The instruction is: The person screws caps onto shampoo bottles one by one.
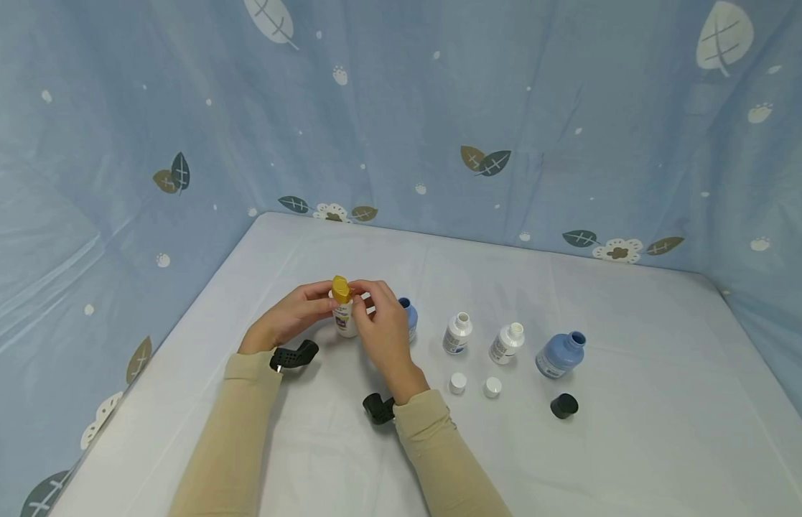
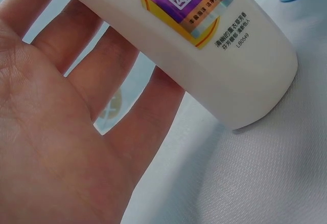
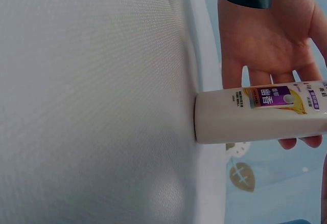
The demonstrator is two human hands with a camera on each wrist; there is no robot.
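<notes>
Two hands meet at one small cream-white bottle (image 1: 344,320), which stands upright on the surface (image 1: 633,459) a little left of centre, its flat base resting on the white cloth. The bottle is smooth plastic, rounded at the bottom edge, with a purple and yellow printed label, and it carries a mustard-yellow cap (image 1: 339,289) of angular shape. The left hand (image 1: 296,314) wraps the body from the left, fingers curled behind it as the left wrist view shows. The right hand (image 1: 381,324) comes in from the right, its fingertips pinching at the yellow cap. Just behind the right hand stands a blue bottle (image 1: 408,317), mostly hidden. Further right, well apart from the hands, two small white bottles (image 1: 457,333) (image 1: 507,342) stand open-necked with printed labels, and beyond them a rounder pale-blue bottle (image 1: 560,353), also uncapped; what is inside any of them cannot be told. In front of these lie two small round white caps (image 1: 457,383) (image 1: 492,387) and a black cap (image 1: 564,406). The cloth is finely woven and faintly creased. A blue curtain (image 1: 401,129) printed with leaves and flowers hangs around the surface on three sides.
</notes>
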